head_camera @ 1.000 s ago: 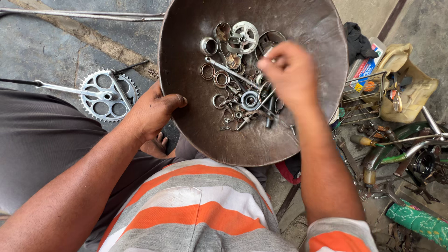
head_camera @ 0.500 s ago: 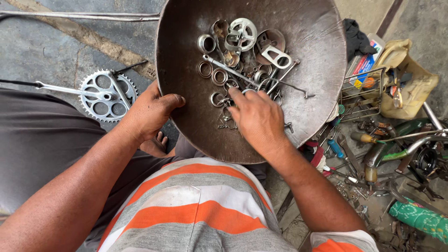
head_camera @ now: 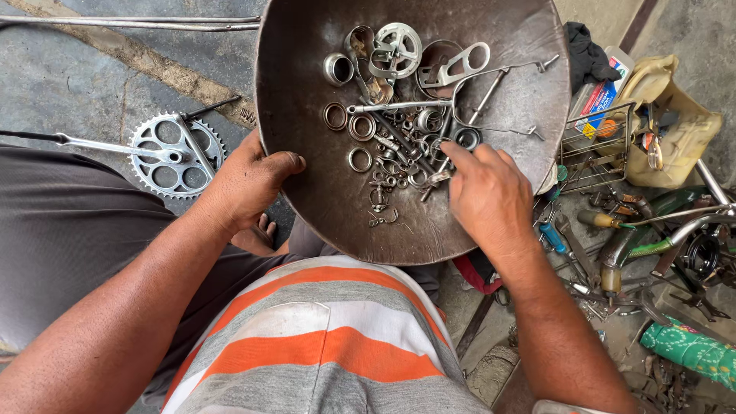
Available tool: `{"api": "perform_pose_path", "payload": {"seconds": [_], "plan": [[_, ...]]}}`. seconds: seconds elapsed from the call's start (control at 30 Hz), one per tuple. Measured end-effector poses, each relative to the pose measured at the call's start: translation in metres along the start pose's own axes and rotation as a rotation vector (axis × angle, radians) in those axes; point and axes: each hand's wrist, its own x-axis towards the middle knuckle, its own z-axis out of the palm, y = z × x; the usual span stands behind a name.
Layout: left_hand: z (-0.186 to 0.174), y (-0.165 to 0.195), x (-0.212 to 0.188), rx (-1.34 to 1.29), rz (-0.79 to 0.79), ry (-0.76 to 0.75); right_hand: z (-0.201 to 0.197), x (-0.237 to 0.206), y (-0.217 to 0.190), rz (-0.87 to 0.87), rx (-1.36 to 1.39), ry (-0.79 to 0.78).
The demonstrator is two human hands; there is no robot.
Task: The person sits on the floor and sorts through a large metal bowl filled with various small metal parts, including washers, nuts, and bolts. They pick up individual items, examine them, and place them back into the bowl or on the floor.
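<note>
The left hand (head_camera: 245,184) grips the near left rim of a big brown metal bowl (head_camera: 322,207), thumb over the edge. The right hand (head_camera: 487,195) is inside the bowl at its right side. Its fingers (head_camera: 460,157) are loosely curled and poke at a pile of small metal parts (head_camera: 399,146). They hold nothing. The parts lie in the middle: rings, bolts, and at the far rim a small wheel (head_camera: 397,46). On the floor, left of the bowl, lies a toothed gear (head_camera: 175,153).

Soft, even daylight, bright without harsh shadows. Mild sheen on the metal bowl (head_camera: 307,153). Sharp focus throughout; slight wide-angle stretching at the edges.
</note>
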Motion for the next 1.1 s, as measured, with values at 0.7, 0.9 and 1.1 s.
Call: {"api": "perform_pose_path", "payload": {"seconds": [0.7,0.9,1.1], "plan": [[-0.001,0.002,-0.004,0.067,0.022,0.006,0.036,-0.012,-0.041,-0.052,0.288,0.042],[-0.001,0.001,-0.005,0.024,0.024,0.029,0.024,-0.006,0.014,0.562,1.681,-0.099],[-0.002,-0.001,-0.003,0.027,0.018,0.017,0.022,0.002,0.006,0.529,1.634,-0.075]]}}
